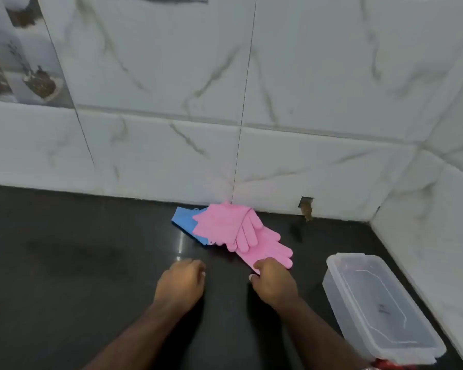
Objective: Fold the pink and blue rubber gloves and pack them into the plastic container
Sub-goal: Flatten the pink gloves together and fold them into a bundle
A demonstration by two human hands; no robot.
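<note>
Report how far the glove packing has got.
Done: nothing packed; the plastic container sits open on the dark counter with no gloves in it. In hand: the right hand grips the cuff end of the nearest pink glove; the left hand holds nothing. Left: another pink glove and the blue glove lie piled by the wall, still to fold and pack.

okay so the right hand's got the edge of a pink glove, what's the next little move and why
Probably draw that pink glove toward you, clear of the pile. The right hand pinches its near edge, while its far part still lies against the other pink glove over the blue glove. The left hand holds nothing.
</note>
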